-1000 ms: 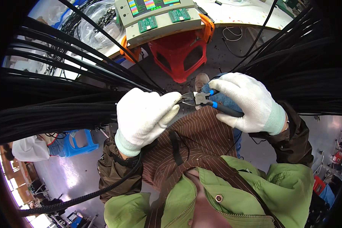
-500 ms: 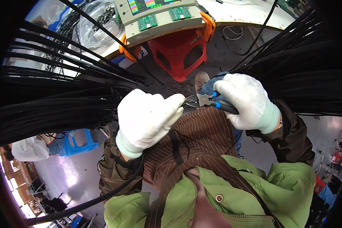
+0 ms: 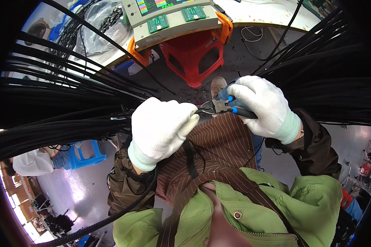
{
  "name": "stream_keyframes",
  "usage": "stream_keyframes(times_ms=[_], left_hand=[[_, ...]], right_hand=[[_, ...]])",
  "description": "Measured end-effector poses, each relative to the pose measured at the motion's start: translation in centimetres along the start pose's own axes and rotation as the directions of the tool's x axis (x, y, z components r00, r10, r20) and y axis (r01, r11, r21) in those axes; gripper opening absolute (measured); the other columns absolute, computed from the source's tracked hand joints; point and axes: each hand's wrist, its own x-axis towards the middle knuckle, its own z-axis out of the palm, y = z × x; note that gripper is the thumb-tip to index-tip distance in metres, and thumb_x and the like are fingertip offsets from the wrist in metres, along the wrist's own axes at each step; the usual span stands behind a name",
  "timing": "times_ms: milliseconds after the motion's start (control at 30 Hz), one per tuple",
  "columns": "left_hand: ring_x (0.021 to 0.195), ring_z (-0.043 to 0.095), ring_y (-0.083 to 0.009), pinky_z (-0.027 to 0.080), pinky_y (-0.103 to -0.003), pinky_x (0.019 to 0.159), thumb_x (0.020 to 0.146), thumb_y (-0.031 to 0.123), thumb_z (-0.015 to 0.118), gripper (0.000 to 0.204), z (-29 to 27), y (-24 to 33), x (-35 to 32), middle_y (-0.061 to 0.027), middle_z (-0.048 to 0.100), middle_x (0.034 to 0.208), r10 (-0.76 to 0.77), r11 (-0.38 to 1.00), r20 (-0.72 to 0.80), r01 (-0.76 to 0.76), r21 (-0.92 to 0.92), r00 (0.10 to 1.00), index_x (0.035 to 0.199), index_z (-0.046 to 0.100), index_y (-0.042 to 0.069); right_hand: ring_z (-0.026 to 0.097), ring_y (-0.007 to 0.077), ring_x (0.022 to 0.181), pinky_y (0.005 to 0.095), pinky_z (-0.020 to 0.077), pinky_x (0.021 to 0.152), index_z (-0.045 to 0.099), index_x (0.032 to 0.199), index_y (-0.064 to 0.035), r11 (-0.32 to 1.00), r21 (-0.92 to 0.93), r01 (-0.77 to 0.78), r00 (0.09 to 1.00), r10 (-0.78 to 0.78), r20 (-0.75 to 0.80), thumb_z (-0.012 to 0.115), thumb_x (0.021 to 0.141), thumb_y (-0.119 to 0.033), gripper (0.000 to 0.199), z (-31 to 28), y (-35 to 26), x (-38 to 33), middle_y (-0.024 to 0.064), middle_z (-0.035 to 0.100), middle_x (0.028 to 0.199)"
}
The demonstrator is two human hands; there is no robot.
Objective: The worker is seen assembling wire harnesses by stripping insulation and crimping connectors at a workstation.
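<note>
My right hand (image 3: 270, 108), in a white knitted glove with a pale green cuff, grips cutting pliers (image 3: 221, 106) by their black and blue handles. The handles stand somewhat apart. Pointing left, the jaws meet a thin black cable end (image 3: 201, 110) at the fingertips of my left hand (image 3: 160, 129). That hand, gloved the same way, is closed with thumb and forefinger pinched on the cable. Most of the cable is hidden behind the glove, and whether the jaws bite on it cannot be made out. Both hands are above my brown striped apron (image 3: 222, 140).
Thick bundles of black cables hang at the left (image 3: 57, 111) and right (image 3: 329, 90). Ahead, a grey test device (image 3: 177, 29) with two green circuit boards sits on a white table (image 3: 264, 14), above a red stool (image 3: 191, 61). A blue stool (image 3: 86, 158) stands at left.
My left hand has shifted slightly right, and my right hand with the pliers slightly up and left. Some cables in the left bundle have moved. Both grips look the same.
</note>
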Motion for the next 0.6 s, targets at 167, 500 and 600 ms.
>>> stream_keyframes(times_ms=[167,500,600], left_hand=[[0.053,0.049,-0.0189,0.038,-0.030,0.053,0.071,0.015,0.068,0.014,-0.5,0.4,0.3,-0.0008,0.055,0.060,0.013,0.999,0.067,-0.016,0.044,0.998,0.083,0.062,0.010],[0.050,0.048,-0.0205,0.037,-0.030,0.051,0.071,0.011,0.067,0.012,0.5,0.1,0.2,-0.0026,0.052,0.060,0.031,0.999,-0.051,-0.033,-0.034,0.998,0.080,0.060,0.008],[0.047,0.048,-0.0189,0.037,-0.028,0.047,0.073,0.009,0.064,0.007,0.8,0.4,-0.1,-0.0031,0.051,0.058,-0.106,0.980,-0.031,0.099,-0.174,0.994,0.077,0.059,0.006]], right_hand=[[0.058,0.0313,0.078,0.0371,0.0462,0.067,0.055,0.097,-0.0059,0.999,-0.038,-0.022,0.999,0.023,0.034,0.069,0.052,-0.005,0.047,-0.1,-0.3,0.0,0.0113,0.056,0.086],[0.058,0.0294,0.063,0.0334,0.0458,0.055,0.055,0.089,-0.0057,0.978,0.199,-0.067,0.985,0.033,0.169,0.067,0.054,-0.007,0.037,0.8,0.6,-0.8,0.0116,0.055,0.071],[0.058,0.0290,0.071,0.0344,0.0455,0.061,0.056,0.093,-0.0051,0.977,0.201,-0.078,0.996,0.071,0.045,0.070,0.052,-0.008,0.044,1.1,1.0,-0.6,0.0119,0.056,0.079]])
